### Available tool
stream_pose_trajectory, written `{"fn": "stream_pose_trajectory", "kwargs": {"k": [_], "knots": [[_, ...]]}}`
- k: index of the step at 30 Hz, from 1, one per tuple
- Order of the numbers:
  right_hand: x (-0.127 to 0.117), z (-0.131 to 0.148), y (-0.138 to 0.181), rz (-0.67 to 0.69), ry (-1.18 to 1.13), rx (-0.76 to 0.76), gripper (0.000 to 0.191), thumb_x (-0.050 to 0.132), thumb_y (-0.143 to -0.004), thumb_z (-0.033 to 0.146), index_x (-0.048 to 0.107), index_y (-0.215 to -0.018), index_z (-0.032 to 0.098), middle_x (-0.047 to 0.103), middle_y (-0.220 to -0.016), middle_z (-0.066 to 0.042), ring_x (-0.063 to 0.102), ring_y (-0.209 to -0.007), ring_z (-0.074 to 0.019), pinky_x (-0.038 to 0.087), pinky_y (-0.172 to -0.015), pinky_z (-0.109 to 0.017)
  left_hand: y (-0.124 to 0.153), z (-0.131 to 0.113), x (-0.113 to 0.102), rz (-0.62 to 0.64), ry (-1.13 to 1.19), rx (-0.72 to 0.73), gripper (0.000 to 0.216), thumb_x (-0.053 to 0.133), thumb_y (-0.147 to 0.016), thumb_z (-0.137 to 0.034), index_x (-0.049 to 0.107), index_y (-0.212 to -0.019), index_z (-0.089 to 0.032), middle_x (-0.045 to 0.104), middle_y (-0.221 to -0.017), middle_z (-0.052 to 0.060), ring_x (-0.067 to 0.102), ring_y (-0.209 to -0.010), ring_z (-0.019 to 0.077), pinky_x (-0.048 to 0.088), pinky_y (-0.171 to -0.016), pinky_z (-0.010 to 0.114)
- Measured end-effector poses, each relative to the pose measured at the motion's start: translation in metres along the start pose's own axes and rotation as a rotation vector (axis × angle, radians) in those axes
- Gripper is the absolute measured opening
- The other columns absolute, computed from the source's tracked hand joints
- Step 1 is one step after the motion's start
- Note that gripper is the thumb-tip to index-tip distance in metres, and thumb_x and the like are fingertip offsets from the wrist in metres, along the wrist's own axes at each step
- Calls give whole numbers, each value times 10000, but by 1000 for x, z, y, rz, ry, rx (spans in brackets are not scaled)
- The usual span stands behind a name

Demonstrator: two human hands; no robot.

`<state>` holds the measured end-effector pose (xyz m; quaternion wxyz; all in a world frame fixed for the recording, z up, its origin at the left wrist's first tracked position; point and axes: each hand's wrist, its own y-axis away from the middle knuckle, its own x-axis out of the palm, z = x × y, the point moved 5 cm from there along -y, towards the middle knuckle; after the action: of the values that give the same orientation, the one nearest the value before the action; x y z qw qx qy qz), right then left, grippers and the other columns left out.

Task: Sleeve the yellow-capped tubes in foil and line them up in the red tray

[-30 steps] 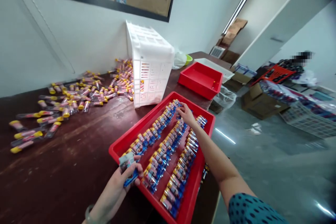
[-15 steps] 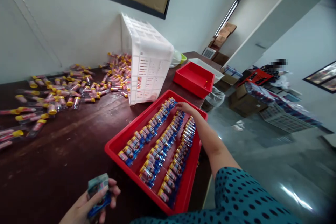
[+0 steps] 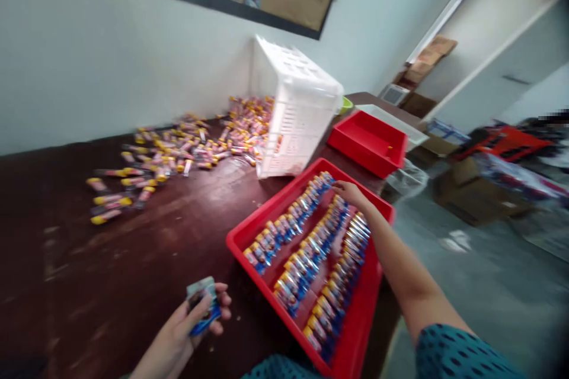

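Observation:
A red tray (image 3: 240, 238) sits at the table's right edge with three rows of blue and yellow packets (image 3: 306, 249) laid in it. My right hand (image 3: 351, 192) reaches to the tray's far end, fingers bent down on the top of the middle row; whether it grips a packet is not visible. Near the bottom of the view, left of the tray, my left hand (image 3: 191, 325) is closed on a small stack of blue packets (image 3: 202, 305).
A white slatted crate (image 3: 297, 112) lies tipped on the dark wooden table (image 3: 111, 272), with many pink and yellow tubes (image 3: 178, 148) spilled to its left. A second red tray (image 3: 368, 142) and a white tray stand behind. Boxes and crates crowd the floor at right.
The view has swung left and is blurred. My left hand drew back off the tray with its packets. My right hand stays at the tray's far end.

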<state>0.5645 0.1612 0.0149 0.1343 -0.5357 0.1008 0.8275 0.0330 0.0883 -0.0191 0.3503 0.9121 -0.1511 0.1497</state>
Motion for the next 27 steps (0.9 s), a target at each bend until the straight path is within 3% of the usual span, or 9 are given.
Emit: {"fn": "stream_pose_trajectory", "kwargs": {"k": [3, 6, 10, 13, 15, 18, 20, 22, 27], "knots": [[36, 85, -39, 26, -95, -213, 317, 512, -920, 287, 708, -1132, 157, 736, -1088, -112, 693, -976, -235, 525, -882, -338, -5, -2, -7, -14, 85, -5, 357, 793, -712, -423, 708, -932, -155, 707, -822, 84, 670, -759, 213, 515, -564, 259], [100, 214, -73, 124, -165, -468, 278, 540, -919, 273, 716, -1112, 178, 744, -1065, -77, 695, -950, -203, 526, -867, -295, -17, -5, -17, -19, 130, 58, 371, 822, -668, -435, 696, -883, -161, 688, -762, 76, 667, -707, 215, 443, -471, 235], [190, 393, -95, 201, -143, -704, 279, 600, -875, 185, 710, -1130, 208, 724, -1107, -64, 665, -1009, -189, 490, -914, -286, -27, 0, -31, -61, 219, 132, 385, 848, -633, -425, 702, -893, -181, 681, -763, 71, 655, -703, 207, 459, -523, 260], [233, 493, -114, 159, -93, -752, 355, 640, -875, 306, 666, -1213, 200, 627, -1287, -123, 543, -1211, -262, 394, -1047, -404, -27, -1, -45, -95, 251, 165, 425, 855, -595, -484, 706, -866, -192, 652, -704, 57, 630, -659, 198, 452, -532, 277], [244, 538, -135, 118, -61, -725, 482, 641, -865, 438, 616, -1287, 204, 501, -1428, -155, 399, -1339, -333, 287, -1106, -520, -24, -15, -67, -183, 221, 232, 427, 797, -638, -563, 702, -827, -192, 638, -660, 56, 614, -632, 202, 452, -533, 294], [247, 570, -177, 119, -6, -639, 657, 652, -796, 596, 582, -1330, 218, 375, -1520, -166, 253, -1406, -418, 173, -1107, -641, -19, -69, -129, -476, 73, 455, 367, 713, -735, -565, 699, -783, -202, 686, -747, 65, 639, -744, 227, 505, -657, 325], [249, 572, -201, 168, 35, -583, 692, 664, -745, 653, 619, -1286, 222, 394, -1506, -166, 294, -1380, -440, 178, -1089, -667, -24, -119, -175, -672, -93, 640, 308, 710, -759, -510, 710, -804, -206, 722, -966, 75, 641, -988, 253, 493, -872, 341], [254, 563, -210, 221, 65, -566, 674, 646, -737, 682, 654, -1237, 232, 411, -1496, -155, 359, -1342, -442, 228, -1068, -664, -45, -169, -217, -824, -256, 754, 325, 719, -748, -482, 716, -923, -209, 723, -988, 74, 627, -1063, 263, 435, -989, 365], [276, 530, -178, 265, 81, -696, 611, 647, -742, 682, 677, -1218, 298, 388, -1527, -105, 422, -1309, -406, 348, -1037, -580, -149, -255, -271, -794, -375, 902, 468, 742, -719, -399, 657, -1126, -184, 715, -1028, 94, 627, -1107, 271, 431, -1013, 405]]}}
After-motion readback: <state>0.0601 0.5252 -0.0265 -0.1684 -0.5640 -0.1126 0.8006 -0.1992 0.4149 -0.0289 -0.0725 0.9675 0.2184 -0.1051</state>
